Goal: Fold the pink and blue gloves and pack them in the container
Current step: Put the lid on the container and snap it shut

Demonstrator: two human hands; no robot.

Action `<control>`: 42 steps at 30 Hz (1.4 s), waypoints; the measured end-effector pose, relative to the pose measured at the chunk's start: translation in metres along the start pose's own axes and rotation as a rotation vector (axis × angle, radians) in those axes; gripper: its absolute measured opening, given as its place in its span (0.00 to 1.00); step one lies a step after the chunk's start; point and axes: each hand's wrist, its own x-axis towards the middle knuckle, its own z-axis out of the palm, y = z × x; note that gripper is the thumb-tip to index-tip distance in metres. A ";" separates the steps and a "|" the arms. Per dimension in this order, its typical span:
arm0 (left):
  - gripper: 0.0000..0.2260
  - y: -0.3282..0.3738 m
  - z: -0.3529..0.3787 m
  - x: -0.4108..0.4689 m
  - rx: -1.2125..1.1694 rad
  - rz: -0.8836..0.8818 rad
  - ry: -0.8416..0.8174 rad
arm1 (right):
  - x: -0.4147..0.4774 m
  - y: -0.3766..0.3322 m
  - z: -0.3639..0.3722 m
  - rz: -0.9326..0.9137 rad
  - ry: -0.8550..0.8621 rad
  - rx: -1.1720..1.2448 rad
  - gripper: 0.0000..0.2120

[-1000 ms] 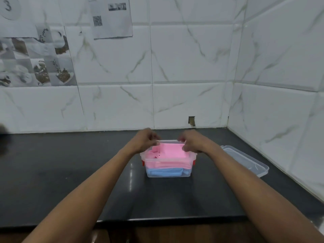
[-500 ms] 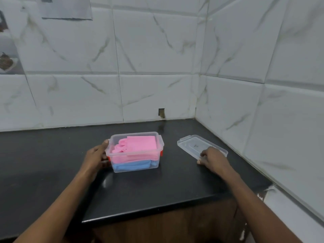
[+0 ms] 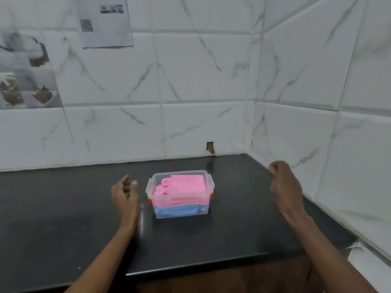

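Observation:
A clear plastic container [image 3: 208, 209] with red side clips stands on the black counter [image 3: 63, 218]. Inside, the folded pink glove [image 3: 186, 183] lies on top of the folded blue glove [image 3: 177, 210]. My left hand [image 3: 124, 195] hovers just left of the container, fingers apart, not touching it. My right hand [image 3: 284, 185] is raised to the right of the container near the side wall, with its fingers curled in and nothing visible in them. I see no separate lid on the counter, and I cannot tell whether one sits on the container.
White marble-look tiled walls [image 3: 201, 92] meet in a corner behind and to the right of the container. A printed paper sheet [image 3: 105, 22] hangs on the back wall. The counter's front edge [image 3: 211, 265] runs close below my arms.
My left hand has let go of the container's side and opened. My right hand has lifted off the lid and risen toward the right wall. The lid is no longer in sight.

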 end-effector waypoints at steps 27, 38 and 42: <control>0.20 0.091 0.029 0.059 0.306 -0.137 -0.363 | 0.039 -0.130 0.074 0.246 -0.516 0.269 0.13; 0.17 0.064 0.033 0.049 0.640 -0.193 -0.318 | 0.016 -0.140 0.091 0.176 -0.467 -0.079 0.05; 0.18 0.057 0.031 0.048 0.638 -0.230 -0.324 | 0.012 -0.134 0.094 0.178 -0.461 -0.067 0.07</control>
